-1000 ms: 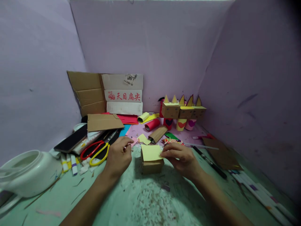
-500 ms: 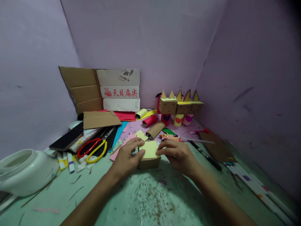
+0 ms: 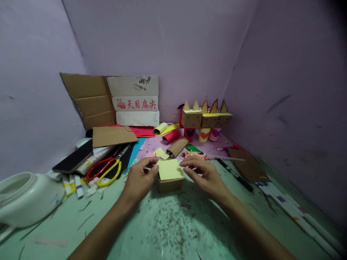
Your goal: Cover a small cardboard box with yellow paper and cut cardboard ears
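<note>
A small brown cardboard box (image 3: 170, 186) sits on the green tabletop in front of me, with a pale yellow paper square (image 3: 170, 169) lying over its top. My left hand (image 3: 141, 177) is at the box's left side, thumb and fingers apart; its thumb tip is at the paper's left edge, and I cannot tell whether it touches. On the other side, my right hand (image 3: 204, 175) hovers beside the paper's right edge with its fingers spread and nothing in them. A yellow paper scrap (image 3: 161, 153) lies just behind the box.
Red-and-yellow-handled scissors (image 3: 110, 169), a phone (image 3: 73, 159) and a white pot (image 3: 29, 198) are on the left. Cardboard figures (image 3: 192, 119) with pointed ears stand behind, near paper rolls (image 3: 171, 136). A black pen (image 3: 235, 175) and white markers (image 3: 292, 213) lie right.
Both hands have drawn back from the top of the paper to the sides of the box. The view has shifted slightly; the box stays in place on the table.
</note>
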A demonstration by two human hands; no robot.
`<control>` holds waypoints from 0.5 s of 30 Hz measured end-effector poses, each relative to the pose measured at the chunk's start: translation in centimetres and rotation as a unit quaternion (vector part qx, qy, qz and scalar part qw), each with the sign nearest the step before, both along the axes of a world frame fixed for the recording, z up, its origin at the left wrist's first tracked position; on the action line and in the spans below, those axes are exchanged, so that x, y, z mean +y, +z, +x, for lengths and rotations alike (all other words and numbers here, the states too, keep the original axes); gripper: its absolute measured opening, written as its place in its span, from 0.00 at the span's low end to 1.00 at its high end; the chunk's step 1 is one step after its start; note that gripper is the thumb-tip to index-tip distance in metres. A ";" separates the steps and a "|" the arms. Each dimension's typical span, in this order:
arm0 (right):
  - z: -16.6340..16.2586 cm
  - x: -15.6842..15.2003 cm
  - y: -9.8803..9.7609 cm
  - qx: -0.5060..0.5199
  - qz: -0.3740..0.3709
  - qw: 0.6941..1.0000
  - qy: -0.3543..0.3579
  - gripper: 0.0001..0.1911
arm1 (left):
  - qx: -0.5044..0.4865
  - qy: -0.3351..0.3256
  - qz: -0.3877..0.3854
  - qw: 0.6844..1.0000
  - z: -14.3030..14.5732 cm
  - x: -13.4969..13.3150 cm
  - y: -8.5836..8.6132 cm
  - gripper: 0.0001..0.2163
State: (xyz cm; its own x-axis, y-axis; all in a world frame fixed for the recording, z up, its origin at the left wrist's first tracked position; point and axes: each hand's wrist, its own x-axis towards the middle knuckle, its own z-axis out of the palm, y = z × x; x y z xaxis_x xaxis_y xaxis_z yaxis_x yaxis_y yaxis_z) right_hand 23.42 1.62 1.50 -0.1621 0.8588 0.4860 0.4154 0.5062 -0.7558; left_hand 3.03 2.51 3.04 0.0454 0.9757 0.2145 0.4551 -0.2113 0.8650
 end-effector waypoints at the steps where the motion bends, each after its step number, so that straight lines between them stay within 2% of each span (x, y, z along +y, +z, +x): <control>1: 0.0 0.0 0.0 0.004 -0.002 1.000 -0.004 0.08 | -0.012 0.011 -0.009 1.000 0.2 0.0 0.0 0.14; 5: -0.1 0.2 -0.3 0.030 -0.032 0.999 -0.030 0.09 | -0.054 0.041 -0.036 0.997 0.7 0.2 0.0 0.16; 11: -0.9 0.1 -0.4 0.085 -0.170 0.980 -0.055 0.15 | -0.066 0.019 -0.048 0.997 0.5 0.3 0.2 0.15; 15: -1.7 -0.4 -0.2 0.093 -0.218 0.971 -0.043 0.20 | -0.075 0.028 -0.077 0.994 0.5 -0.3 0.1 0.12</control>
